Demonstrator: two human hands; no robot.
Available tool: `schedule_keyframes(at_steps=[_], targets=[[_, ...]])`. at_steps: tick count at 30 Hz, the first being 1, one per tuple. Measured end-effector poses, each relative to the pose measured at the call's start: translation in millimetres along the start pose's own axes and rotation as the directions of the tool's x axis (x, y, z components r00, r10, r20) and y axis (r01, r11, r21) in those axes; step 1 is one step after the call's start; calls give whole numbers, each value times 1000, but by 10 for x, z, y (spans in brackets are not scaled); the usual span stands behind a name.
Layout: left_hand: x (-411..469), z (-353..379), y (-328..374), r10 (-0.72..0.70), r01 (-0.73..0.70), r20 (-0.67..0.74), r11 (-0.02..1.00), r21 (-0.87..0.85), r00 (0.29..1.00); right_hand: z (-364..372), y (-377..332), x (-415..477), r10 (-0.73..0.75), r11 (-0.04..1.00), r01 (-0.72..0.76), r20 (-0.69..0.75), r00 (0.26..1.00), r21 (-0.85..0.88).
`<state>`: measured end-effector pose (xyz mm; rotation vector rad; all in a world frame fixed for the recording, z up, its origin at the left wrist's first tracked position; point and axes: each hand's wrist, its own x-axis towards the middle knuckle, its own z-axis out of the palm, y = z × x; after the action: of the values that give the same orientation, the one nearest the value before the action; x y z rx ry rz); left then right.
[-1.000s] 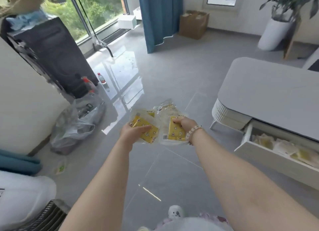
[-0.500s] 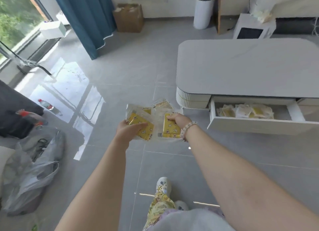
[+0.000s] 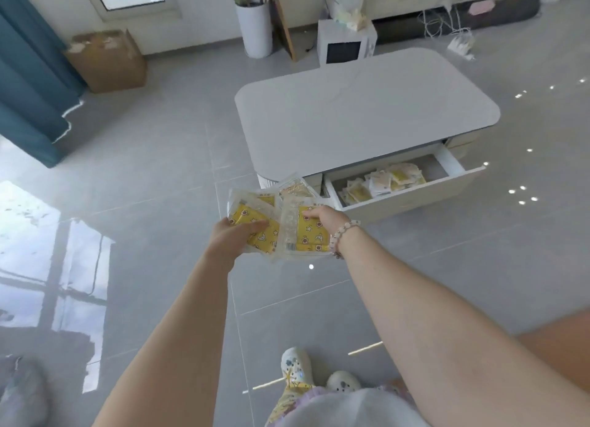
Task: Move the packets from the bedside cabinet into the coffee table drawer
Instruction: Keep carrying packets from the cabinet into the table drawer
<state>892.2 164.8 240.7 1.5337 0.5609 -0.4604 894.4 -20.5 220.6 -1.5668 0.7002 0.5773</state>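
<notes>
I hold a fan of clear packets with yellow patterned contents (image 3: 287, 222) in front of me, over the grey floor. My left hand (image 3: 234, 238) grips the left packets from below. My right hand (image 3: 325, 217), with a bead bracelet at the wrist, grips the right ones. Ahead and to the right stands the white coffee table (image 3: 367, 113). Its drawer (image 3: 412, 196) is pulled open and holds several similar packets (image 3: 383, 182). The packets in my hands are just left of the drawer's near corner. The bedside cabinet is out of view.
A cardboard box (image 3: 107, 61) and a blue curtain (image 3: 28, 75) stand at the back left. A white planter (image 3: 257, 29) and a small white cabinet (image 3: 346, 45) sit behind the table. My feet in patterned slippers (image 3: 297, 366) are on the tiled floor below.
My view has swung right and closer to the coffee table, so the open drawer now lies just beyond my hands. Both hands keep the same hold on the packets.
</notes>
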Motion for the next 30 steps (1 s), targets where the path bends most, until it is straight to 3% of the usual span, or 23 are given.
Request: schedule_keyframes(at_steps=[15,30], targets=[[540,898,243,-68,23,261,985,169,963,-668,88,197,169,965,-112,-237,957,238],[930,2442,591,-96,-5,308,950,312,947,-2097,-48,717,225,899,-121,-207,952,420]])
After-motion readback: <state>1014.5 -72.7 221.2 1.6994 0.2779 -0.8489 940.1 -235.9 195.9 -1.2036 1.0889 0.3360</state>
